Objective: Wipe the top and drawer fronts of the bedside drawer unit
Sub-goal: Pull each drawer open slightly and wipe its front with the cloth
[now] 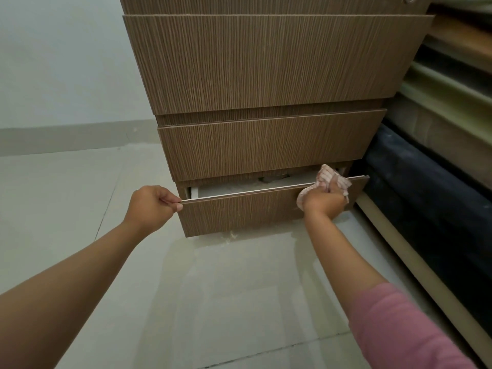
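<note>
The bottom drawer (247, 211) of the drawer unit (269, 65) stands slightly open, its contents unclear. The left hand (150, 206) pinches its top edge at nine o'clock; the right hand (323, 202) presses a bunched striped cloth (331, 179) on that edge at three o'clock.

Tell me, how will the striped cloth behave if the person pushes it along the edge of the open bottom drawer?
The cloth looks soft and floppy: it bunches and folds in the right hand. It would probably drape over the bottom drawer edge instead of sliding stiffly. It seems light, so it needs steady pressure.
</note>
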`<move>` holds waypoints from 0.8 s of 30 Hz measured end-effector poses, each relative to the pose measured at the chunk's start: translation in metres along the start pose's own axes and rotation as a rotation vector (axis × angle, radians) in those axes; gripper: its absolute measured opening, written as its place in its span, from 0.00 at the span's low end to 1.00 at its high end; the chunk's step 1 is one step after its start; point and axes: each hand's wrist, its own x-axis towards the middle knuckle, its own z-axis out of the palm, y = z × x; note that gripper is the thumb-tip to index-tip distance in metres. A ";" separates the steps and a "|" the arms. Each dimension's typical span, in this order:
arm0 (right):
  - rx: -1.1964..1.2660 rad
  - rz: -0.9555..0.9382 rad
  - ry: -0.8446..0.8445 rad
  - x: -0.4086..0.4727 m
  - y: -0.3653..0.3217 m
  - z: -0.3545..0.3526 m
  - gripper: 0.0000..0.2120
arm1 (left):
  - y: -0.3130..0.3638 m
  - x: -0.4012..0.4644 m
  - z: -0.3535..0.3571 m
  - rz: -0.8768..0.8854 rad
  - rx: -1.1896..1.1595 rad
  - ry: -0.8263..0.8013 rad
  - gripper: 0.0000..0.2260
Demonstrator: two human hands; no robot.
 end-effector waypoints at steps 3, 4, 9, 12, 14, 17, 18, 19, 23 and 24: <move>0.247 0.024 0.154 0.011 -0.007 -0.004 0.17 | -0.002 0.001 0.000 0.003 -0.004 -0.001 0.04; 0.273 0.037 0.158 0.016 -0.009 -0.006 0.16 | -0.002 0.001 0.000 0.002 -0.008 -0.001 0.04; 0.124 -0.022 0.292 0.054 -0.013 -0.019 0.14 | -0.003 0.002 0.000 0.014 -0.014 -0.003 0.04; 0.129 0.002 0.281 0.051 -0.017 -0.025 0.15 | -0.003 0.002 0.000 0.023 -0.003 -0.004 0.04; 0.142 0.012 0.267 0.045 -0.015 -0.027 0.18 | -0.003 0.002 0.000 0.023 -0.010 -0.004 0.04; -0.001 -0.037 0.247 0.031 -0.011 -0.027 0.21 | -0.004 0.002 0.000 0.024 -0.004 -0.004 0.04; -0.038 -0.044 0.261 0.029 -0.008 -0.025 0.22 | -0.004 0.003 0.001 0.022 -0.003 -0.003 0.04; -0.032 -0.027 0.274 0.025 -0.007 -0.024 0.22 | -0.005 0.003 0.001 0.017 -0.003 -0.004 0.04; -0.033 0.081 0.264 0.021 0.003 -0.023 0.21 | -0.005 0.003 0.001 0.006 -0.008 0.002 0.03; -0.067 0.096 0.261 0.020 0.007 -0.023 0.21 | -0.005 0.002 0.001 0.003 -0.013 0.006 0.03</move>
